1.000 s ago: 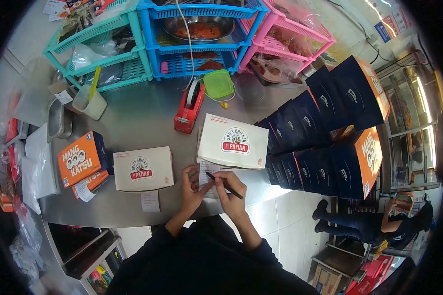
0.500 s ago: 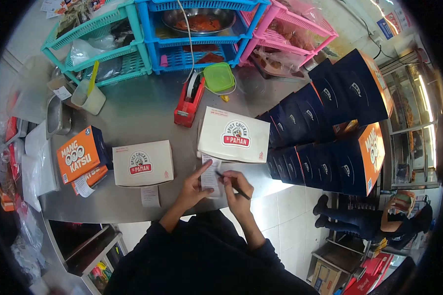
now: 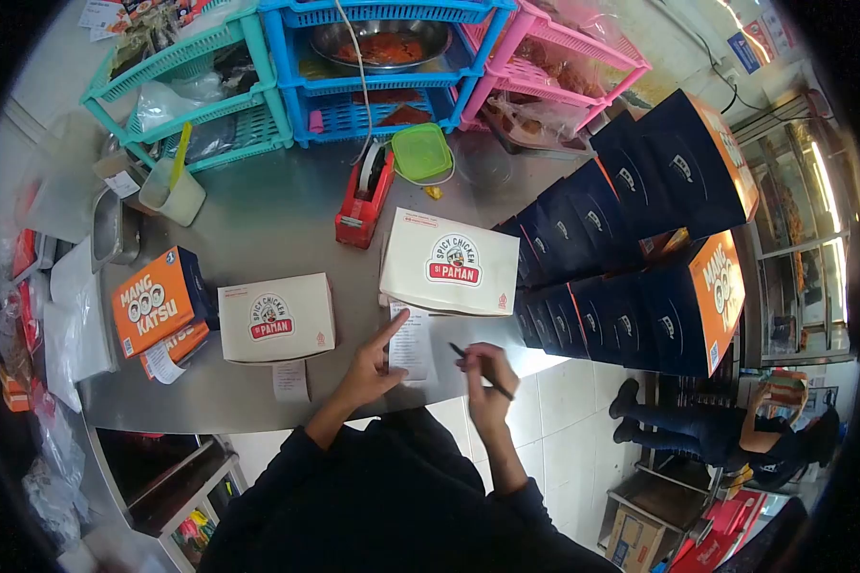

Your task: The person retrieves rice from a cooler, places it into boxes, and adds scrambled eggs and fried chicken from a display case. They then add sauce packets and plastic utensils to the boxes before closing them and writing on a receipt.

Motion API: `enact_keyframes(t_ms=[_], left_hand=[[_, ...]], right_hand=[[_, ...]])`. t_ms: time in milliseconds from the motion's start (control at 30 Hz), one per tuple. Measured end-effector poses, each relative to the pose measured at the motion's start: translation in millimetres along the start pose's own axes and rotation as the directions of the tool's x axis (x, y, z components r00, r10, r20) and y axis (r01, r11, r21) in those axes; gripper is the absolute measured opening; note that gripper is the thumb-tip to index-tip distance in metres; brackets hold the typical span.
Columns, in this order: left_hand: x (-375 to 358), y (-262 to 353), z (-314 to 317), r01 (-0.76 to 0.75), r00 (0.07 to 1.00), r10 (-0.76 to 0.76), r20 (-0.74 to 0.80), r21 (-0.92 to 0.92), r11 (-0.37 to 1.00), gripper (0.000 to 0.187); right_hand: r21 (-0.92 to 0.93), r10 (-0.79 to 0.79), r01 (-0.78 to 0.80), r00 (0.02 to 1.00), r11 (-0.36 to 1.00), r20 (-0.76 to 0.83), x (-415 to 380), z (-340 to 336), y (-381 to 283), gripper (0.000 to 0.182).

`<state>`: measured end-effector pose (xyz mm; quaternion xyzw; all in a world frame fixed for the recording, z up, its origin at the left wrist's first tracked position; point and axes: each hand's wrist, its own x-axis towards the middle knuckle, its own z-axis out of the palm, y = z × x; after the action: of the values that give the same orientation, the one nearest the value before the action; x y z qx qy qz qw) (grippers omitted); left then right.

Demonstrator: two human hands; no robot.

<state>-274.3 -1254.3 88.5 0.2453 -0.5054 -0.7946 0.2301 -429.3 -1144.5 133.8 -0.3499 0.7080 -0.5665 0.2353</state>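
Observation:
My left hand rests with its index finger and thumb apart along the left edge of a printed receipt on the steel counter. The receipt's upper end is tucked under a white "Spicy Chicken" box. A black pen is gripped in my right hand, raised to the right of the receipt, its tip off the paper. Left of my left hand sits another white box, with a second receipt sticking out below it.
Dark blue and orange boxes stand stacked at the right. At the left are orange boxes. A red tape dispenser and green lid lie behind, before a blue rack. A person stands far right.
My right hand has lifted the pen off the receipt and moved right and slightly down. The left hand has stayed nearly in place on the receipt.

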Motion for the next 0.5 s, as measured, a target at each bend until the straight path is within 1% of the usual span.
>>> enact_keyframes(t_ms=[33,67,100,133,167,200,233,267,300,333,367,400,433,467,500], left_hand=[[-1,-2,0,-0.026,1.0,0.026,0.003,0.0,1.0,0.083],[-1,-7,-1,-0.035,0.999,0.035,0.006,0.005,0.999,0.083],[-1,-14,-4,-0.108,0.994,0.107,0.02,0.065,0.992,0.08],[-3,-19,-5,-0.184,0.983,0.181,0.036,0.123,0.975,0.078],[-8,-16,-4,-0.205,0.979,0.203,0.029,0.129,0.97,0.078],[-16,-10,-3,-0.183,0.982,0.188,-0.005,0.202,0.962,0.076],[-24,-7,-4,-0.158,0.983,0.179,-0.051,0.274,0.948,0.073],[-32,-9,-6,-0.135,0.98,0.16,-0.115,0.201,0.97,0.071],[-41,-21,-9,-0.154,0.967,0.181,-0.181,0.157,0.976,0.063],[-51,-26,-13,-0.101,0.948,0.206,-0.241,0.388,0.916,0.045],[-60,-36,-19,-0.115,0.938,0.234,-0.255,0.407,0.906,0.036],[-70,-47,-29,-0.124,0.914,0.272,-0.299,0.434,0.893,0.029],[-78,-58,-35,-0.044,0.932,0.138,-0.335,0.271,0.961,0.022],[-84,-62,-38,-0.178,0.912,0.236,-0.336,0.196,0.964,0.019],[-94,-55,-42,-0.166,0.907,0.262,-0.328,0.293,0.942,0.017]], right_hand=[[0.002,0.004,-0.004,0.999,1.0,-0.047,0,-6,3,0.008],[-0.086,-0.008,0.004,0.999,0.996,-0.04,1,-12,6,0.008],[-0.174,-0.022,0.016,0.999,0.985,-0.032,0,-17,8,0.008],[-0.171,-0.038,0.032,0.999,0.985,-0.03,-2,-21,6,0.008],[-0.148,0.049,-0.04,0.997,0.988,0.056,-3,-24,3,0.008],[-0.13,0.126,-0.106,0.98,0.986,0.156,-2,-27,-2,0.009],[0.02,0.183,-0.196,0.943,0.98,0.277,-2,-28,-12,0.011],[0.045,0.193,-0.228,0.901,0.973,0.389,4,-26,-34,0.012],[0.063,0.192,-0.258,0.841,0.964,0.506,9,-22,-59,0.013],[0.003,0.084,-0.103,0.817,0.995,0.57,14,-14,-79,0.016],[-0.026,-0.047,0.084,0.758,0.996,0.65,23,-3,-98,0.018],[-0.036,-0.135,0.221,0.707,0.975,0.694,32,13,-116,0.02],[-0.013,-0.225,0.352,0.627,0.936,0.746,38,34,-127,0.021],[0.012,-0.259,0.378,0.609,0.926,0.75,45,56,-125,0.02],[0.048,-0.29,0.396,0.579,0.917,0.762,55,79,-118,0.02]])
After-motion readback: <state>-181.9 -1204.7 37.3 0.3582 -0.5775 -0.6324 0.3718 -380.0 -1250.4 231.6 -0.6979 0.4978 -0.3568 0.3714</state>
